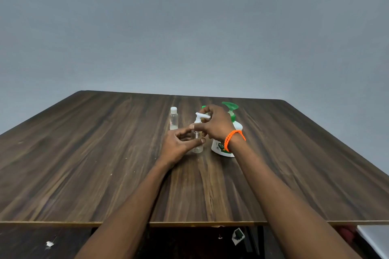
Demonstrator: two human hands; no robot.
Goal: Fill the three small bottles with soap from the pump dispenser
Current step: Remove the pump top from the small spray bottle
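- Your clear pump bottle stands upright at centre frame on the wooden table; its white pump top points toward the upper right.
- Your left hand has its fingers curled round the lower body of that bottle, thumb on the near side, gripping it.
- Your right hand is up at the white pump top, fingers bent and pinching the head; thumb tip shows beside the neck. How firm the grip is, can't tell.
- Orange braided band sits on your right wrist.
- Soap dispenser, white body with green pump, stands just right of the clear bottle, partly hidden behind your right hand and wrist. Whether it touches the bottle, can't tell.
- Second small clear bottle with white cap stands upright left of and behind the held one, apart from it.
- A bit of green cap peeks out above your right fingers; the bottle under it is hidden.
- Grey wall fills the upper frame.
- Below the table's front edge, lower frame: white scrap at left, small green-and-white packet right of centre.
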